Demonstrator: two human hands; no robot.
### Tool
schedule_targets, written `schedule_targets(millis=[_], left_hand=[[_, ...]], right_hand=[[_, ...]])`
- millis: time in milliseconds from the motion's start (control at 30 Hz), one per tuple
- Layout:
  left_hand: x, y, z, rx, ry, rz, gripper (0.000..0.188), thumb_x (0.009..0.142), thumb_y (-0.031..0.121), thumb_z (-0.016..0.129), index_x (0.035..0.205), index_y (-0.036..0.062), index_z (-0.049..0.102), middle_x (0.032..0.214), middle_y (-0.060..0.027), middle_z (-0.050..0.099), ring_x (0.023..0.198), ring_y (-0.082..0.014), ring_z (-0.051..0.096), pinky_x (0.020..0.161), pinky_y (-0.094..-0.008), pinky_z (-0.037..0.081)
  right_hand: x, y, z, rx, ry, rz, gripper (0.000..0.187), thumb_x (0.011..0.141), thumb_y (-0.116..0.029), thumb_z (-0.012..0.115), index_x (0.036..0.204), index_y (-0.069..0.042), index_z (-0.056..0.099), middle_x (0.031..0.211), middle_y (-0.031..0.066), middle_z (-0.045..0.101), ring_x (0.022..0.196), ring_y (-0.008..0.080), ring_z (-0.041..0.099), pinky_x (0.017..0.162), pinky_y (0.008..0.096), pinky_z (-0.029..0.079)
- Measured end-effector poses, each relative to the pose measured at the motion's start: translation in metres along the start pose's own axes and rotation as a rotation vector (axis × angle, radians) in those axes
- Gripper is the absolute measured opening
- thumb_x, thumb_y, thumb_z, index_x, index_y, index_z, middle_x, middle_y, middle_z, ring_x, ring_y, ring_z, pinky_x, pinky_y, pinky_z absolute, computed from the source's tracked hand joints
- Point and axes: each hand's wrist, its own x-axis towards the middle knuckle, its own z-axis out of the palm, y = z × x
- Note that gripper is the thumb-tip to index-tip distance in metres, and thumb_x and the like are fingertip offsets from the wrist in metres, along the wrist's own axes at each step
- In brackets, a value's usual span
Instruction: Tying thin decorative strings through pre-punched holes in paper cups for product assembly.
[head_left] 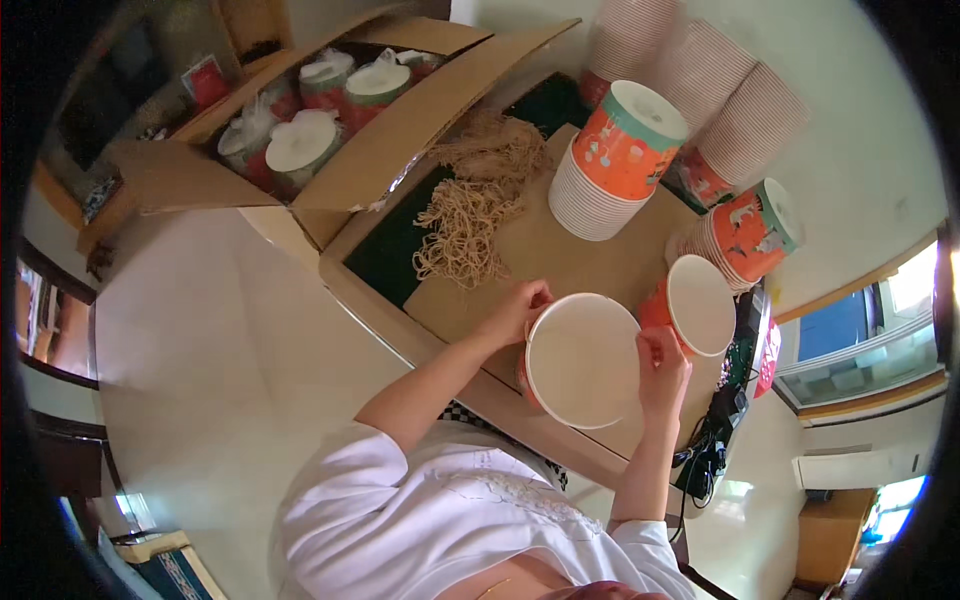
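Note:
A white-lined paper bucket [583, 360] with an orange outside stands at the table's near edge, its open mouth facing me. My left hand [522, 310] is closed at the left side of its rim, thumb and fingertips pinched together. On the opposite side, my right hand [664, 362] is closed with bent fingers against the rim. Whatever small thing either hand pinches is hidden by the fingers. Just beyond the right hand sits a second paper bucket [702, 305], also mouth toward me. A loose heap of tan cords [465, 225] lies farther off, left of centre.
Nested stacks of orange and green buckets [628, 150] rise at the back, with another stack [745, 235] tipped at the right. An open cardboard box [345, 185] of wrapped bucket stacks stands far left. Black cables [708, 450] hang by the table's right edge.

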Motion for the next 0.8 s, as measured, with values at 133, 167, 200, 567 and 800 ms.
schedule_targets(millis=[133,167,200,567,800], left_hand=[[0.004,-0.021,-0.001,0.160,-0.034,0.013,0.009,0.086,0.009,0.063,0.087,0.0016,0.059,0.076,-0.0035,0.061,0.069,-0.0101,0.054,0.064,-0.0282,0.048],[0.003,-0.023,-0.002,0.184,-0.034,0.046,0.008,0.086,0.009,0.063,0.086,0.0022,0.059,0.076,-0.0035,0.061,0.069,-0.0105,0.053,0.064,-0.0283,0.047],[0.002,-0.024,-0.001,0.209,-0.033,0.078,0.008,0.086,0.010,0.063,0.084,0.0027,0.059,0.075,-0.0034,0.060,0.068,-0.0109,0.053,0.063,-0.0284,0.047],[-0.002,-0.035,-0.008,0.337,-0.004,0.019,0.011,0.086,0.009,0.062,0.092,0.0014,0.057,0.084,-0.0063,0.062,0.077,-0.0146,0.057,0.070,-0.0297,0.049],[-0.037,0.028,-0.024,0.491,-0.318,-0.152,0.044,0.085,0.016,0.065,0.126,0.0041,0.052,0.112,-0.0124,0.064,0.108,-0.0216,0.060,0.089,-0.0337,0.050]], right_hand=[[0.003,0.009,0.003,0.012,0.076,-0.045,0.008,0.087,-0.013,0.060,0.091,-0.007,0.059,0.072,0.0142,0.061,0.061,0.0290,0.061,0.059,0.0368,0.048],[0.003,0.009,0.001,-0.015,0.062,0.015,0.007,0.087,-0.013,0.060,0.090,-0.007,0.059,0.073,0.0151,0.061,0.063,0.0290,0.062,0.059,0.0373,0.048],[0.003,0.011,0.001,-0.042,0.046,0.075,0.007,0.087,-0.012,0.060,0.090,-0.006,0.059,0.075,0.0159,0.061,0.065,0.0290,0.062,0.060,0.0378,0.048],[-0.028,0.129,0.051,0.580,-0.188,0.268,0.024,0.085,-0.015,0.060,0.103,0.000,0.060,0.091,0.0126,0.066,0.079,0.0254,0.062,0.068,0.0355,0.050],[-0.040,0.063,-0.002,0.777,-0.682,0.651,0.040,0.098,-0.034,0.042,0.127,-0.007,0.047,0.097,0.0091,0.066,0.079,0.0209,0.066,0.066,0.0359,0.056]])
